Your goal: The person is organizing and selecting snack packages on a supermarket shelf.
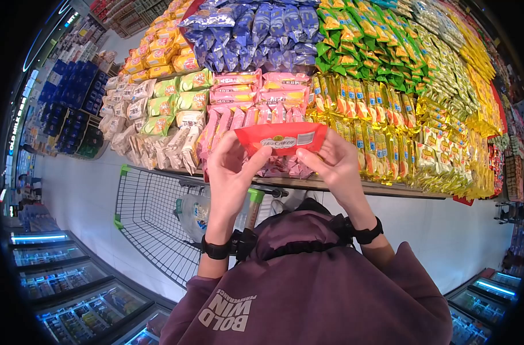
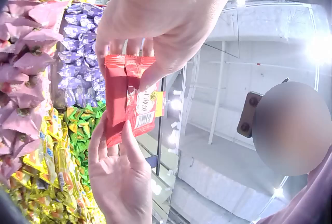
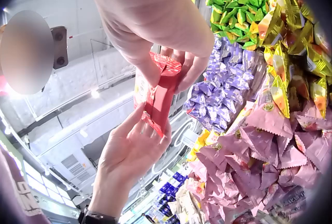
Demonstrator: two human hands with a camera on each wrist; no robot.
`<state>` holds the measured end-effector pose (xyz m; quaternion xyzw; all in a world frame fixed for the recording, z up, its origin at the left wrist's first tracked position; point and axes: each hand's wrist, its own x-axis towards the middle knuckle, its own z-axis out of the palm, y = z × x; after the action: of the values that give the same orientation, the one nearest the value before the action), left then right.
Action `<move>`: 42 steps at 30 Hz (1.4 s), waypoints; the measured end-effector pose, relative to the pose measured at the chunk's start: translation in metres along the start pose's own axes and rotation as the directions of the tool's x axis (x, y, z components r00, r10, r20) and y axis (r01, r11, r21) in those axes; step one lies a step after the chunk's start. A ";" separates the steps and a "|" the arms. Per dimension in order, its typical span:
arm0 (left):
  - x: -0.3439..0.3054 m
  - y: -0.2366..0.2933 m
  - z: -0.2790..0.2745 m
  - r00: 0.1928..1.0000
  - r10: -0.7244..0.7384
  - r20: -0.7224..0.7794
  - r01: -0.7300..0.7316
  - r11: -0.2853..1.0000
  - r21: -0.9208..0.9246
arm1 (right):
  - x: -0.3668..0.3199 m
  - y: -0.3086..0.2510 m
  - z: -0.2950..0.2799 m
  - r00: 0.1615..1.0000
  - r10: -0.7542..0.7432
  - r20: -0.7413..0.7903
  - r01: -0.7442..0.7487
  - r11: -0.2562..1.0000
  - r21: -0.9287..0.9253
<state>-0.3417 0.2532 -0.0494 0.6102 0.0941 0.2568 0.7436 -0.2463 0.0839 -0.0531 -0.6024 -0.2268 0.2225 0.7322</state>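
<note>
A red snack packet [image 1: 280, 140] is held up level between both hands, above the pink packets at the front of the display. The left hand [image 1: 230, 172] pinches one end, thumb on the printed face and fingers behind. At the other end the right hand [image 1: 338, 167] grips it the same way. In the left wrist view, the packet [image 2: 124, 97] shows its back seam, a white label area and a barcode. The right wrist view shows the packet [image 3: 163, 97] from its plain red side, a crimped end under the fingers.
Pink packets [image 1: 233, 95], blue packets [image 1: 262, 29], green packets [image 1: 359, 34] and yellow packets [image 1: 382, 149] fill the display. A wire shopping cart [image 1: 150, 201] with green corners stands below it, holding a clear plastic item [image 1: 194, 215]. Freezers [image 1: 84, 287] line the lower left.
</note>
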 end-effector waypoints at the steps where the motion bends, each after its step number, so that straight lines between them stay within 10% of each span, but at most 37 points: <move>1: -0.002 0.000 -0.002 1.000 -0.010 0.011 0.010 0.999 0.033 | 0.001 0.003 -0.001 0.999 -0.047 0.003 0.047 0.999 -0.025; 18: 0.003 0.006 0.006 0.997 -0.038 -0.062 0.036 0.999 -0.032 | 0.001 -0.001 0.004 0.998 0.028 0.047 -0.037 0.979 0.203; 21: 0.002 0.000 0.007 0.982 0.106 -0.158 -0.081 0.984 0.157 | 0.006 0.007 0.009 0.976 -0.197 -0.096 0.192 0.979 -0.063; 24: -0.002 -0.010 0.006 0.883 0.431 -0.185 -0.249 0.765 0.594 | 0.012 0.008 -0.003 0.831 -0.535 0.154 0.497 0.589 -0.637; 31: -0.007 -0.006 0.018 0.759 0.562 0.329 -0.566 0.318 0.761 | -0.007 0.016 0.017 0.968 -0.212 0.135 0.211 0.977 0.023; 42: -0.003 -0.002 0.010 0.803 0.579 0.140 -0.467 0.465 0.752 | -0.001 0.006 -0.004 1.000 -0.020 -0.018 0.022 0.991 0.135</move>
<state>-0.3392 0.2424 -0.0498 0.8419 0.0504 0.4489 0.2953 -0.2446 0.0810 -0.0597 -0.5508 -0.2117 0.2245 0.7755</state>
